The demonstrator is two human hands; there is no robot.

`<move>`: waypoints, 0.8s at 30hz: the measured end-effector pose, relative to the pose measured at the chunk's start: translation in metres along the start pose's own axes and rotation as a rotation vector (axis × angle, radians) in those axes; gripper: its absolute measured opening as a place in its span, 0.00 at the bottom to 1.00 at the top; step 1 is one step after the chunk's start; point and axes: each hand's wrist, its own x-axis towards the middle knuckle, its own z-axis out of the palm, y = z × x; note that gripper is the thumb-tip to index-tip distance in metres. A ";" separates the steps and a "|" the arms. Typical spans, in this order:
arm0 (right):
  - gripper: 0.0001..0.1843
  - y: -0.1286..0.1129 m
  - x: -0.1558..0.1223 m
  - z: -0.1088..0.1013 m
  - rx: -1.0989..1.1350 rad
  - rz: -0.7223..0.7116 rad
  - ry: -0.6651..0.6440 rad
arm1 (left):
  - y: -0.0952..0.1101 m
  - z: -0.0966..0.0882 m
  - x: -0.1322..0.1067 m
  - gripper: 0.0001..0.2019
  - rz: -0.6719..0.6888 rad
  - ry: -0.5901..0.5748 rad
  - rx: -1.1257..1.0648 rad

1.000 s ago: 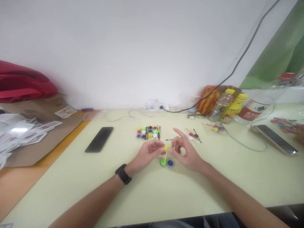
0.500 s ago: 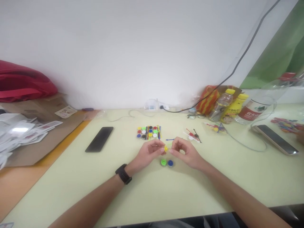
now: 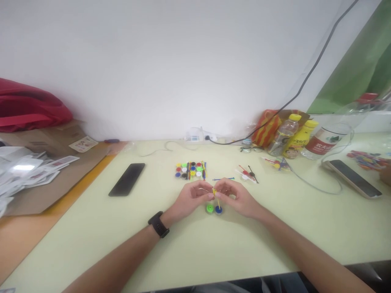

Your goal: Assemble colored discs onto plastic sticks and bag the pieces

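Note:
My left hand (image 3: 192, 198) and my right hand (image 3: 236, 198) meet at the middle of the pale table (image 3: 195, 244), both pinching a small yellow piece with a thin yellow stick (image 3: 215, 195). The stick slants down toward a blue disc (image 3: 218, 209), which lies beside a green disc (image 3: 209, 208) just under my fingers. A black watch sits on my left wrist (image 3: 159, 224). Beyond my hands lies a tidy group of coloured discs and sticks (image 3: 191, 170). A blue stick (image 3: 224, 179) lies just behind my right hand.
A black phone (image 3: 127, 179) lies to the left. Loose sticks and discs (image 3: 249, 173) lie to the right, with bottles (image 3: 293, 138), glasses (image 3: 251, 149), a cable and a second phone (image 3: 354, 178) further right. Cardboard and white packets (image 3: 27, 171) crowd the left edge. Another person's hand (image 3: 385, 173) shows at far right.
My right index finger has curled in and both hands have sunk a little. The yellow stick, earlier pointing at the green disc, now slants down toward the blue disc.

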 end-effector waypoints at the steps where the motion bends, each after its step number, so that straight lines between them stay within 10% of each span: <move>1: 0.10 0.000 0.000 0.001 0.002 0.007 0.002 | 0.000 0.000 0.000 0.13 -0.009 -0.003 0.001; 12: 0.11 0.023 0.003 -0.057 -0.429 0.052 0.298 | 0.004 0.000 -0.007 0.19 0.161 -0.056 0.568; 19: 0.15 0.034 -0.002 -0.077 -0.915 0.319 0.170 | 0.009 -0.004 -0.012 0.22 0.209 -0.192 0.791; 24: 0.13 0.045 -0.001 -0.082 -1.092 0.261 0.296 | 0.000 -0.010 -0.009 0.12 0.195 -0.127 0.766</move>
